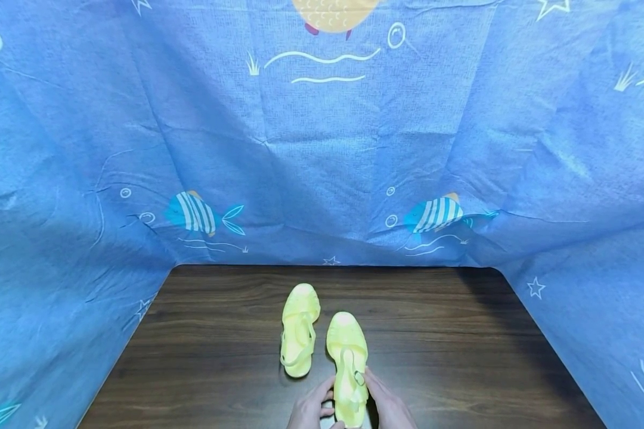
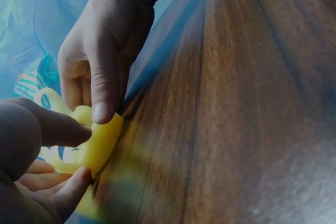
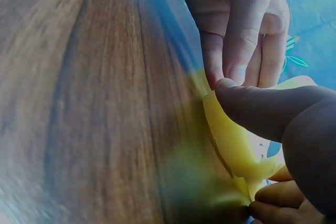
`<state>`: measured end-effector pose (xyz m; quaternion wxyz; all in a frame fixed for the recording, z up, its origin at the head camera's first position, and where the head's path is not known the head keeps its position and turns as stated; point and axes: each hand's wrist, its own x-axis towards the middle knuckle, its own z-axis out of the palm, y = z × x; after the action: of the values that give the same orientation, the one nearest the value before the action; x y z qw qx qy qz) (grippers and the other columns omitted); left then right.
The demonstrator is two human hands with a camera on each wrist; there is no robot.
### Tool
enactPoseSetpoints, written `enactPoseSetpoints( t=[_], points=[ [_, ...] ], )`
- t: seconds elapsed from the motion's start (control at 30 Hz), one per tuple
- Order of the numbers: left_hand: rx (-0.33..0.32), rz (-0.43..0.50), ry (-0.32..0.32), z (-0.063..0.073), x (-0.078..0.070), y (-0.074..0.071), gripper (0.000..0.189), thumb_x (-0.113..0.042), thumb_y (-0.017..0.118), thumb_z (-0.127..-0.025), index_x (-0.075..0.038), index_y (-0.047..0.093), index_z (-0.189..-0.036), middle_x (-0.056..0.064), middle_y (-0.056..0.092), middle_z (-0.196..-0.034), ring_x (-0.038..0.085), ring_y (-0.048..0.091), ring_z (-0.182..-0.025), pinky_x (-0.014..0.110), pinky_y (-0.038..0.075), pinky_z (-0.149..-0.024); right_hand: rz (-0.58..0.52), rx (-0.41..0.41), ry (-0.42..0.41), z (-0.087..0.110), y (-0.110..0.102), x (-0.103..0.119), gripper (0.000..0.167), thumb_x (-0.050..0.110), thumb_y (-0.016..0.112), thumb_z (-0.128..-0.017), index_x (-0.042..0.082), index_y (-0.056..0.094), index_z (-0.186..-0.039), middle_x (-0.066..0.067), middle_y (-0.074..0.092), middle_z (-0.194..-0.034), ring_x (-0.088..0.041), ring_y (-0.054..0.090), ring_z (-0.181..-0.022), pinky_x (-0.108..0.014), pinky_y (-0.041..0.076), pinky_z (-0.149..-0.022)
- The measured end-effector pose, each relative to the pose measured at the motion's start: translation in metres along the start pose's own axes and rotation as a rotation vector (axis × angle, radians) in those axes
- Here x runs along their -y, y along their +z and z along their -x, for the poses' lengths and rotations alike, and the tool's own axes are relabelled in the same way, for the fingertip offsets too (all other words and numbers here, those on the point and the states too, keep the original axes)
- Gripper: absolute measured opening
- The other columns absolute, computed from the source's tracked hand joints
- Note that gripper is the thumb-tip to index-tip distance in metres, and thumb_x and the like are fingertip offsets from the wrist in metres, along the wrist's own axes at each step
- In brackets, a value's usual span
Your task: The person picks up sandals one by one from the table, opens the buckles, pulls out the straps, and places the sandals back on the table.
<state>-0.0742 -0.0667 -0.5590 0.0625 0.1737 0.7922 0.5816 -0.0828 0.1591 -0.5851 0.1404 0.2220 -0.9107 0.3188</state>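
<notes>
A pale yellow closed-toe sandal (image 1: 346, 331) lies on the table, toe pointing away, a small buckle (image 1: 359, 377) on its strap. Both hands grip it near the heel. From the left side, my left hand (image 1: 310, 409) holds the heel between thumb and fingers. Opposite it, my right hand (image 1: 389, 407) holds the other side, with its thumb over the rounded heel (image 3: 228, 135) in the right wrist view. The heel's yellow back (image 2: 102, 145) also shows between both hands in the left wrist view. Left of this pair of hands, the matching sandal (image 1: 303, 301) sits slightly farther back, untouched.
The dark wood-grain tabletop (image 1: 461, 351) extends on both sides of the sandals. A blue cloth (image 1: 322, 179) printed with striped fish and stars hangs behind the table and along its left and right sides.
</notes>
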Motion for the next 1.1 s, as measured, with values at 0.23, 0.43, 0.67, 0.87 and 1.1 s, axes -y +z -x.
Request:
enactPoseSetpoints(
  t=[0.23,0.43,0.67,0.87,1.1],
  points=[
    [0.005,0.032,-0.044,0.002,0.000,0.001,0.071,-0.003,0.083,-0.078,0.008,0.055,-0.143,0.023,0.069,-0.124,0.013,0.071,-0.108,0.024,0.062,-0.080,0.008,0.008,0.015,0.003,-0.001,0.002,0.101,0.069,0.089,-0.069,0.004,0.062,-0.142,-0.015,0.066,-0.141,-0.025,0.068,-0.122,-0.038,0.060,-0.090],
    [0.027,0.022,-0.088,0.002,-0.003,-0.005,0.064,-0.005,0.081,-0.083,0.005,0.056,-0.141,0.016,0.070,-0.120,0.013,0.072,-0.103,0.026,0.062,-0.082,-0.025,0.037,-0.051,-0.002,-0.007,-0.001,0.102,0.064,0.091,-0.070,0.000,0.059,-0.143,-0.017,0.066,-0.140,-0.024,0.067,-0.122,-0.038,0.060,-0.091],
    [-0.090,-0.207,0.163,-0.002,0.001,-0.011,0.042,-0.003,0.077,-0.083,0.004,0.067,-0.124,0.011,0.069,-0.107,0.009,0.068,-0.092,0.021,0.060,-0.071,-0.070,0.167,-0.063,-0.012,-0.027,-0.005,0.095,0.042,0.098,-0.067,-0.001,0.057,-0.142,-0.013,0.068,-0.132,-0.027,0.067,-0.116,-0.042,0.059,-0.093],
    [-0.282,-0.270,0.379,-0.007,0.000,-0.009,0.028,0.009,0.077,-0.074,-0.003,0.072,-0.099,0.001,0.071,-0.086,-0.005,0.061,-0.072,0.010,0.051,-0.057,-0.062,0.110,-0.069,-0.018,-0.037,-0.012,0.061,0.004,0.084,-0.078,-0.004,0.061,-0.134,-0.010,0.070,-0.117,-0.021,0.069,-0.105,-0.034,0.059,-0.086],
    [-0.268,-0.291,0.618,-0.025,-0.016,-0.012,0.025,0.011,0.078,-0.075,-0.007,0.071,-0.091,-0.006,0.064,-0.075,-0.007,0.055,-0.067,0.004,0.044,-0.056,-0.243,0.035,0.042,-0.032,-0.038,0.000,0.031,0.014,0.073,-0.099,-0.001,0.068,-0.125,-0.005,0.071,-0.112,-0.005,0.069,-0.087,-0.025,0.059,-0.068]
  ],
)
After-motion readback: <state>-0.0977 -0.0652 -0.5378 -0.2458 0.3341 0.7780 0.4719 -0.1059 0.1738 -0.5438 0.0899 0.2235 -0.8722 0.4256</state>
